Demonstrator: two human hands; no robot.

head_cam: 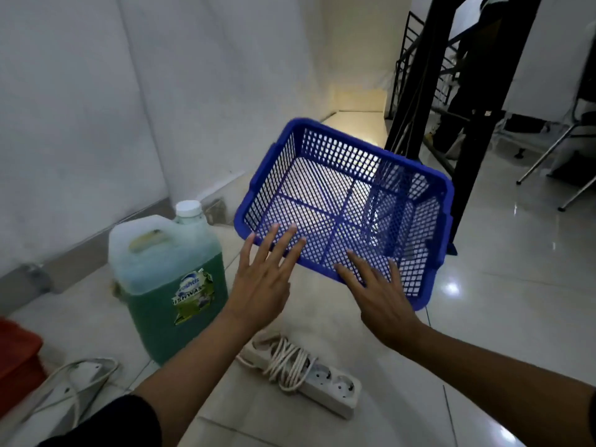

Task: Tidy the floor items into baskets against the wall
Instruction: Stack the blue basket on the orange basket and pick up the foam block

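Observation:
An empty blue mesh basket point(348, 162) sits tilted in the middle of the view, its near rim toward me. My left hand point(263, 279) is flat with fingers spread, fingertips over the basket's near left corner. My right hand point(379, 296) is also spread, its fingers lying across the near rim. Neither hand grips anything. A large jug of green dishwashing liquid point(167, 285) with a white cap stands on the floor to the left. A white power strip point(309, 375) with its cord coiled around it lies on the tiles below my hands.
A second white power strip point(75, 382) with loose cord lies at lower left, beside a red basket point(17, 356) at the left edge. The white wall point(96, 108) runs along the left. Black metal stair framing point(477, 124) and chair legs point(548, 162) stand at right.

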